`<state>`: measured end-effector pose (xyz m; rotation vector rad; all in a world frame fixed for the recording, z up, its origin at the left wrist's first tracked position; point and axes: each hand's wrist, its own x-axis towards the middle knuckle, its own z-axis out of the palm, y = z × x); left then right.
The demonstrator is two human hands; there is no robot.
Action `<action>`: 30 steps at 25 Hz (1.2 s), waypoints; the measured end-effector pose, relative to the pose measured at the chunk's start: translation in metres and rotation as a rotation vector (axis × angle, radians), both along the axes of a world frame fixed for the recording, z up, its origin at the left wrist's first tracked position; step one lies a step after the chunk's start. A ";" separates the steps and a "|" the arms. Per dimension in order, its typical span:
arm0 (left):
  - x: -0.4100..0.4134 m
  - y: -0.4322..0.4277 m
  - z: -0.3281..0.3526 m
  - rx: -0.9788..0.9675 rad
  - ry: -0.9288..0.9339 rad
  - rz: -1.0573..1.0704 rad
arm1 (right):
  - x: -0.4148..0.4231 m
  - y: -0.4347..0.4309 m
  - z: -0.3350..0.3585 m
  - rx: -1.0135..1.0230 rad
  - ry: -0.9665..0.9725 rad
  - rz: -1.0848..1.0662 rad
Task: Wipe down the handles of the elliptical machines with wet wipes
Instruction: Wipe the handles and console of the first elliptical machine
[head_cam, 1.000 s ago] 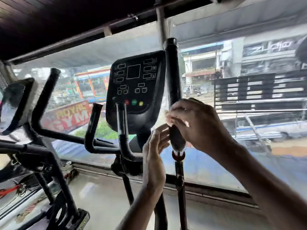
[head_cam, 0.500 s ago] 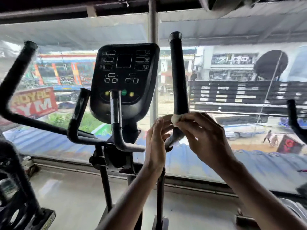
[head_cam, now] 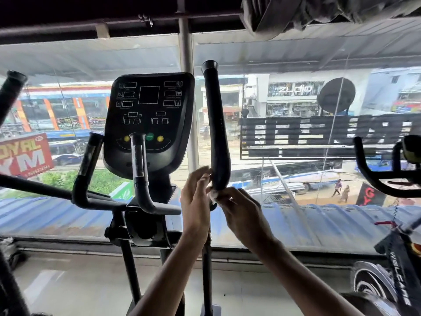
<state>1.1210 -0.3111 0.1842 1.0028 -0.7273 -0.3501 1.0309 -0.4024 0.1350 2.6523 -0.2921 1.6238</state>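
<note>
A wide glass window (head_cam: 284,53) fills the far side, with a street beyond it. In front of it stands the elliptical machine (head_cam: 139,229), its black console (head_cam: 148,119) left of centre and facing the near side. Just right of the console, the long black handle (head_cam: 216,133) rises upright, capped at the top. The left hand (head_cam: 196,201) stands upright at the handle's lower left, fingers nearly straight, their tips touching the grip. The right hand (head_cam: 241,210), just right of it, has its fingers curled and pinches a small white wet wipe (head_cam: 214,194) against the handle's bottom end, between the two hands.
</note>
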 end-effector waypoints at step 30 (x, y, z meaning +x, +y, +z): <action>0.017 0.040 -0.078 0.231 0.393 -0.171 | 0.012 0.032 -0.036 1.472 -0.224 0.437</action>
